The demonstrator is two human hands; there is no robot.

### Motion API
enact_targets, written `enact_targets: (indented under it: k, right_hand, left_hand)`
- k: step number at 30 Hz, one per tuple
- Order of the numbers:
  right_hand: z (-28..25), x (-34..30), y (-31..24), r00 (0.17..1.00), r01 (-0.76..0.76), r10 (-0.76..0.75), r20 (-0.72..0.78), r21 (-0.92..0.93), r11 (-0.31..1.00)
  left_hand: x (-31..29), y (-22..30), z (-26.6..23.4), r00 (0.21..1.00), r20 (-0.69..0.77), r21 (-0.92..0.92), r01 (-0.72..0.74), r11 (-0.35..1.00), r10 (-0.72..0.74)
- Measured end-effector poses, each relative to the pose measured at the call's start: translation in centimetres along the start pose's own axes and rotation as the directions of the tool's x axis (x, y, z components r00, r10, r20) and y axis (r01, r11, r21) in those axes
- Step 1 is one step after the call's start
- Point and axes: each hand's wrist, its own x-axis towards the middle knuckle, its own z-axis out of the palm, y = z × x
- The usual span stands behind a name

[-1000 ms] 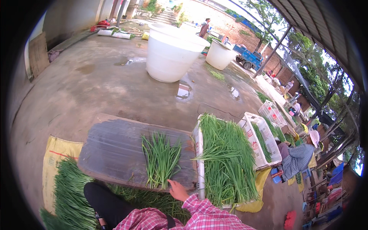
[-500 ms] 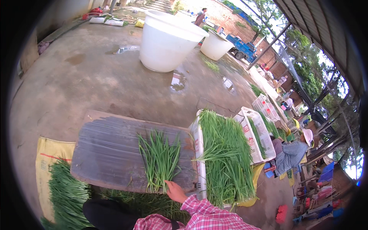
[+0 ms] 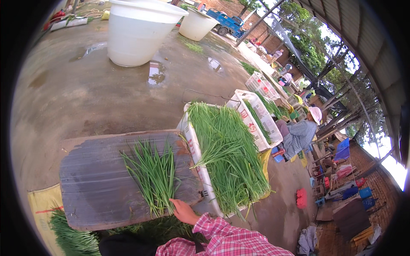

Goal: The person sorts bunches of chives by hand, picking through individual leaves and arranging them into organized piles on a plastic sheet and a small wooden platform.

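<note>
A loose bunch of garlic chives point(image 3: 154, 175) lies on a dark, worn board point(image 3: 96, 179), its pale stalk ends toward me. My right hand point(image 3: 184, 212), in a pink checked sleeve, is at the board's near edge. Its index finger is stretched out and touches the stalk ends at their right side; the hand is not closed round the bunch. My left hand is out of view; only a bit of pink checked cloth shows low in the middle. Right of the board, a white plastic crate point(image 3: 197, 147) is heaped with more chives point(image 3: 228, 158).
Chives point(image 3: 70, 237) lie on a yellow sack point(image 3: 38, 209) at lower left. Beyond the full crate are another white crate point(image 3: 273, 133) and a seated person point(image 3: 299, 136) in a pink hat. Large white tubs point(image 3: 136, 36) stand on the wet floor. A red object point(image 3: 301, 198) lies at right.
The view has swung to the right, so the board, tubs and crates sit further left. My right hand stays by the stalk ends, and the bunch still lies on the board.
</note>
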Motion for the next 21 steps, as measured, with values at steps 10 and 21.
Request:
enact_targets:
  k: [10, 21]
  right_hand:
    - [0.1, -2.4, -0.2, 0.994, -0.1, 0.099, -0.052, -0.01, 0.995]
    - [-0.5, -7.3, -0.3, 0.958, -0.268, 0.254, -0.13, -0.106, 0.957]
  left_hand:
    - [2.3, -2.5, 2.4, 0.997, 0.054, -0.122, 0.057, 0.991, -0.05]
    - [4.5, -6.3, 2.0, 0.991, 0.114, -0.12, -0.054, 0.991, 0.067]
